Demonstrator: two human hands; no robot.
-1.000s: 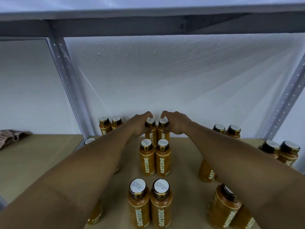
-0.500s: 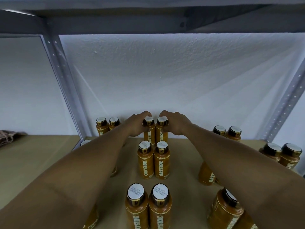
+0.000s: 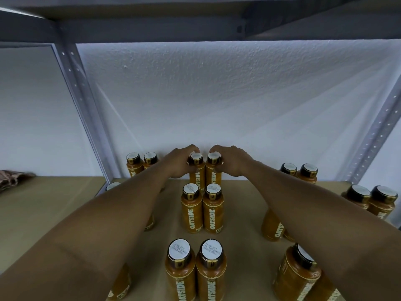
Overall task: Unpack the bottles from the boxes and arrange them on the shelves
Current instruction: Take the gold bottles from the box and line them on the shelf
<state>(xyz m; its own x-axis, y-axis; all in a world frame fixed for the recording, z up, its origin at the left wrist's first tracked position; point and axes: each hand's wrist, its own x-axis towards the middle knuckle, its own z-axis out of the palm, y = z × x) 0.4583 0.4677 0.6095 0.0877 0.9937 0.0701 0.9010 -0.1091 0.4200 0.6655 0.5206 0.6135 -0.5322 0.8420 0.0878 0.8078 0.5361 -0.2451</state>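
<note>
at shelf back, left hand fingers curled round left bottle, right hand gripping right bottle

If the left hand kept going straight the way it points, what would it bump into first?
Probably the white wall behind the shelf. The left hand grips the back-left bottle of the middle rows, and nothing else shows beyond it, though the gap is hard to judge.

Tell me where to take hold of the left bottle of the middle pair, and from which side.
Best grip the left middle bottle round its dark neck under the white cap, coming from above and from its left: it stands upright, its twin stands against its right side, and bare shelf lies on its left.
</note>
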